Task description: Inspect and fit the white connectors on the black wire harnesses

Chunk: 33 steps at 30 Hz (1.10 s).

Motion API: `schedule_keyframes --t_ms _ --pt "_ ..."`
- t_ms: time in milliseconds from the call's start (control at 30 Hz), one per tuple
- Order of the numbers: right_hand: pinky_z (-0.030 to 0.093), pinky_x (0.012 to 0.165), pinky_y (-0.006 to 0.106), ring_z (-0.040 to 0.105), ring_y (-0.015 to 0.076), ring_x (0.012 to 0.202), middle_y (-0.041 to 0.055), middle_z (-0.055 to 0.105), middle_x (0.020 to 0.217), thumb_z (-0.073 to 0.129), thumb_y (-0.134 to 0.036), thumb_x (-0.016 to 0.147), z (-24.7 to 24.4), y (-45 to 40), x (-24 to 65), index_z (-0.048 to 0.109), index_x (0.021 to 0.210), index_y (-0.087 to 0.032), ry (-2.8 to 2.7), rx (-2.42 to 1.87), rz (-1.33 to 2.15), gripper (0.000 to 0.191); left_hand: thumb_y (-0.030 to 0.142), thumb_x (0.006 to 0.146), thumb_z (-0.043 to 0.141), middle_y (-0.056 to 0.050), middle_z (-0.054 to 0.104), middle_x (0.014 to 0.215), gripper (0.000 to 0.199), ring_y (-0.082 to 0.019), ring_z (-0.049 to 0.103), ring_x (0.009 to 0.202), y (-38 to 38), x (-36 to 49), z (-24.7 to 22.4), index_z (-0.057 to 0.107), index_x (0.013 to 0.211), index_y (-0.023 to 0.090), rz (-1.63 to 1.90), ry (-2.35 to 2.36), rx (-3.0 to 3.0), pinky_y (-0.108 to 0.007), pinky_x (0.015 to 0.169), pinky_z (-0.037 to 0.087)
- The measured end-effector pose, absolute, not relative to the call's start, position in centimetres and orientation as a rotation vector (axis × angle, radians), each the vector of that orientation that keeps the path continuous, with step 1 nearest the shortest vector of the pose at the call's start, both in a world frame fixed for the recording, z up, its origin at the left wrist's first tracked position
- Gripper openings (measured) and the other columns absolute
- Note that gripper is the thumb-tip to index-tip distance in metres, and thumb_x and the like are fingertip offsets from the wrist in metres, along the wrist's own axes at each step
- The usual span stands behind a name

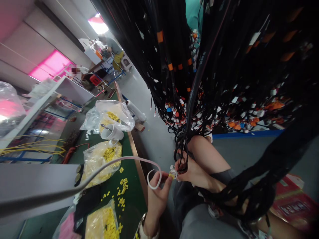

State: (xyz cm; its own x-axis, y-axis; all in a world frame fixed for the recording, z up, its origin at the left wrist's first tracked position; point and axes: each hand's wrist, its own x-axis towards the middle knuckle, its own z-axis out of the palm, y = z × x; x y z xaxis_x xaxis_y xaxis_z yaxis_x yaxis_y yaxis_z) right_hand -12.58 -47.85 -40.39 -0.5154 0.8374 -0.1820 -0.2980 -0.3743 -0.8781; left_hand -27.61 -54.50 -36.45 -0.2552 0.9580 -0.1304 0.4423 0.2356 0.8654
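Green tabletop [133, 205], wooden edge strip [136, 156] along side. Three clear plastic bags holding yellow pieces lie along it: far bag [126, 114], middle bag [93, 154], near bag [93, 227]. White cup [115, 133] between far and middle bags. Loose yellow pieces [125, 186] scattered beside near bag. Dark flat item [87, 203] near them. Small white pieces [87, 134] near cup. Grey floor [159, 141] alongside; white stool [126, 62] standing on it.

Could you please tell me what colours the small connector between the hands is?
The connector is white with a yellow part, seen in the head view.
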Motion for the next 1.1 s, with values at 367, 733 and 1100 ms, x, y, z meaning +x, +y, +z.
schedule_keyframes --t_ms 367,733,1100 --pt "0.049 0.07 0.037 0.058 0.0195 0.076 -0.0005 0.058 0.086 0.07 -0.009 0.063 -41.4 -47.8 -12.9 0.036 0.122 -0.038 -1.129 -0.82 1.949 0.074 0.048 0.078 0.065 -0.001 0.059 0.061 0.034 -0.012 0.051 0.057 -54.4 -26.6 -37.8 0.062 0.069 0.015 1.084 1.881 1.065 -0.023 0.054 0.041" --pt "0.047 0.068 0.027 0.057 0.0128 0.075 -0.0071 0.058 0.082 0.071 -0.009 0.057 -42.8 -47.7 -13.3 0.032 0.124 -0.031 -1.138 -0.879 1.939 0.081 0.049 0.07 0.074 -0.001 0.058 0.061 0.035 -0.014 0.054 0.061 -53.8 -25.6 -38.4 0.06 0.064 0.016 1.242 1.844 0.962 -0.026 0.063 0.046" --pt "0.047 0.067 0.027 0.056 0.0135 0.076 -0.006 0.058 0.082 0.075 -0.011 0.057 -41.8 -47.5 -13.1 0.034 0.123 -0.027 -1.122 -0.874 1.976 0.08 0.039 0.069 0.08 -0.007 0.069 0.089 0.048 -0.012 0.063 0.066 -53.9 -26.9 -39.3 0.063 0.107 0.015 1.093 1.333 0.349 -0.021 0.054 0.05"
